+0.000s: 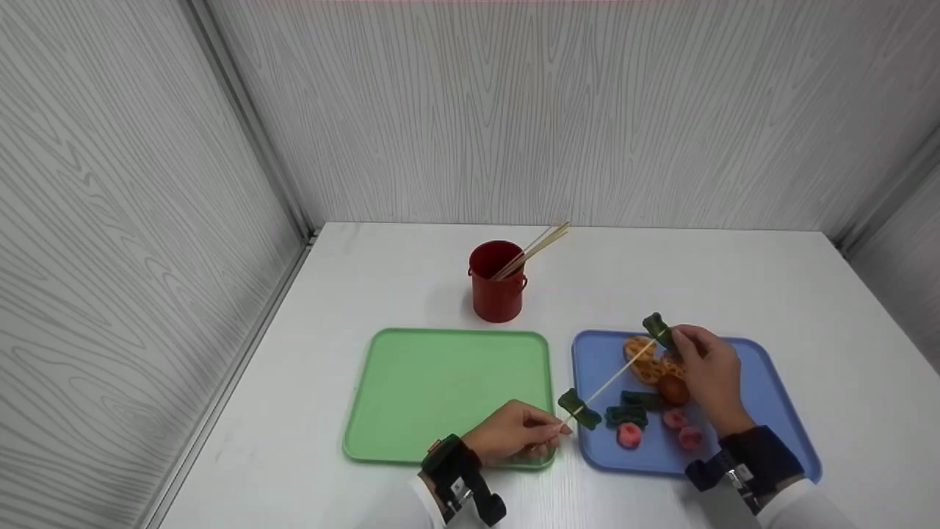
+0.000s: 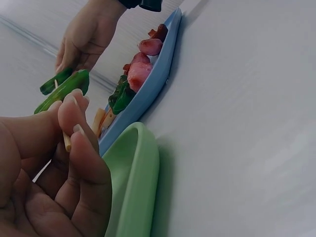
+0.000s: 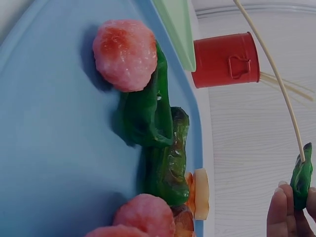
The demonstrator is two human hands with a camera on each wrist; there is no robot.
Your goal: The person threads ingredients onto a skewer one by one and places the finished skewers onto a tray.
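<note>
The near end of a thin pale wooden skewer (image 1: 620, 372) is pinched by the left hand (image 1: 514, 431), just left of a blue rectangular tray (image 1: 758, 393). One dark-green folded pepper piece (image 1: 579, 409) is threaded near that end; above the tray, a second green piece (image 1: 658, 330) is held at the tip by the right hand (image 1: 710, 375).

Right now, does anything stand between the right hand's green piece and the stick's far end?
Nothing visible does: the far end of the stick meets that green piece in the right hand. The threaded piece sits near the left hand.
</note>
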